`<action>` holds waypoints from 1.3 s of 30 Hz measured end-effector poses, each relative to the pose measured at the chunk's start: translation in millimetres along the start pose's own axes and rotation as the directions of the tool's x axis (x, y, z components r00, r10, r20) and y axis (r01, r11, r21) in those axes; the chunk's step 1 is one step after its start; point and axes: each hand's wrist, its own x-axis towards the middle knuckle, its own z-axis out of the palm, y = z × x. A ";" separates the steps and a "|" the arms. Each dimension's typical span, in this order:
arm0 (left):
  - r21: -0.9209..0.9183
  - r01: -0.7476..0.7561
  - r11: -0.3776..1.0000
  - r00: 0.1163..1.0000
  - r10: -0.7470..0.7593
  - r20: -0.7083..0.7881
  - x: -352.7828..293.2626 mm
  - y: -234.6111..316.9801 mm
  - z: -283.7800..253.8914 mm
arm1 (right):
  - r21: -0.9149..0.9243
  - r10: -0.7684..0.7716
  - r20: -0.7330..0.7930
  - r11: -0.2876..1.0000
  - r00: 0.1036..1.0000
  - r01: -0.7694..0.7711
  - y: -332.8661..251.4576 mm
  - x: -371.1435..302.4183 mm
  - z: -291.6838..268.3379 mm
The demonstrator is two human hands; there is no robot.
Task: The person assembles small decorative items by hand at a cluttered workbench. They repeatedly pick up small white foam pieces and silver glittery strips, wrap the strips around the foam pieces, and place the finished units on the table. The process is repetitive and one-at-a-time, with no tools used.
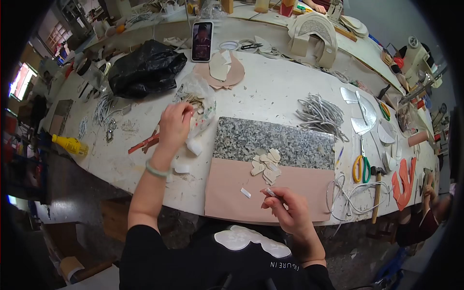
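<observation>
My left hand (pixel 175 123) is at a clear plastic bag (pixel 207 99) with small beige pieces (pixel 195 102) in it. Its fingers are bent together, and whatever they pinch is hidden. Over the near part of a pink sheet (pixel 232 186), my right hand (pixel 291 209) is closed on a small silvery-white piece (pixel 270 192) between thumb and fingers. A small white strip (pixel 245 193) lies on the sheet beside that hand. Several cream cut-out pieces (pixel 265 166) are heaped farther in, across the border of the sheet and a speckled granite slab (pixel 270 140).
A black plastic bag (pixel 145 70) and a propped phone (pixel 202 42) stand at the back. To the right are silvery cords (pixel 320 116), scissors (pixel 361 166), a hammer (pixel 377 193) and white cord (pixel 355 205). A yellow bottle (pixel 70 144) lies at the left edge. Other people work at right.
</observation>
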 end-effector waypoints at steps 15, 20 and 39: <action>-0.760 0.645 -0.079 0.761 -0.021 0.648 -102.5 139.8 1.6 | -0.165 -0.306 -0.244 0.948 0.920 0.272 15.1 20.7 6.0; -0.732 0.675 0.090 0.727 0.088 0.681 -104.1 146.4 -2.3 | -0.484 -0.358 -0.172 0.842 0.918 0.238 2.2 10.0 -5.8; -0.737 0.675 0.040 0.734 0.061 0.676 -108.1 152.8 1.8 | 0.188 -0.035 -0.204 0.979 0.978 0.075 23.3 -20.6 -38.7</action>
